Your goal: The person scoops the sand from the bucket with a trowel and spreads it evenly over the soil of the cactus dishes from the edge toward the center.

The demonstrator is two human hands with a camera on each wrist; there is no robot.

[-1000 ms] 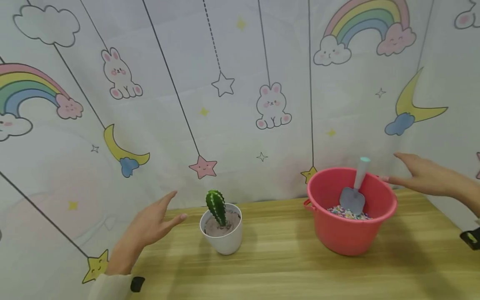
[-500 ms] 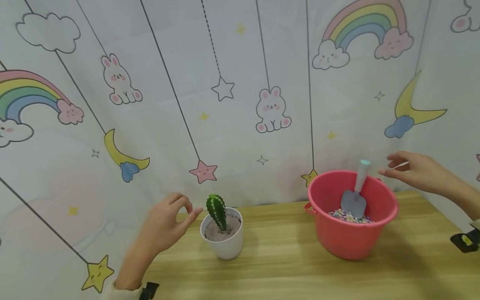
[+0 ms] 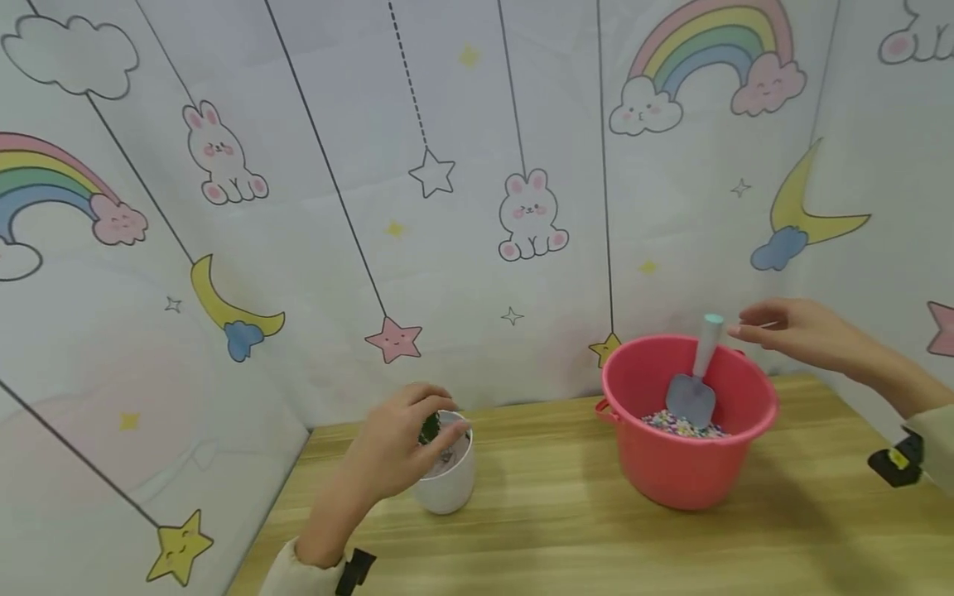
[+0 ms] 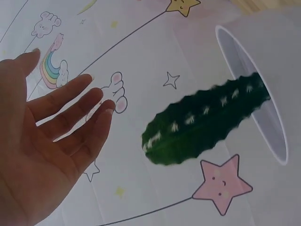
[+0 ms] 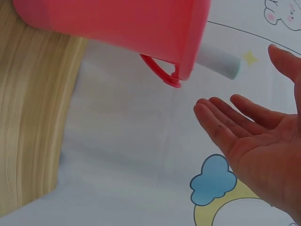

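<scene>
My left hand (image 3: 395, 443) hovers over a small white pot (image 3: 450, 490), in front of the green cactus (image 3: 430, 428), which it mostly hides in the head view. From the left wrist, a gap shows between its loosely bent fingers and the cactus tip (image 4: 162, 141). To the right, my right hand (image 3: 808, 333) hangs in the air beside the handle of a toy shovel (image 3: 691, 401). Its fingers are relaxed and apart from the handle (image 5: 218, 61). The shovel leans in a pink bucket (image 3: 686, 472), its grey blade in small colourful beads (image 3: 663, 423).
Pot and bucket stand apart on a wood-grain table (image 3: 537, 513). A white cloth backdrop (image 3: 477, 273) printed with rabbits, stars and rainbows rises right behind them. The bucket's side handle (image 5: 160, 73) hangs toward the right hand.
My left hand has moved right, from beside the pot to over it, covering the cactus. My right hand has come left toward the shovel handle, its fingers bending a little. The view has shifted slightly.
</scene>
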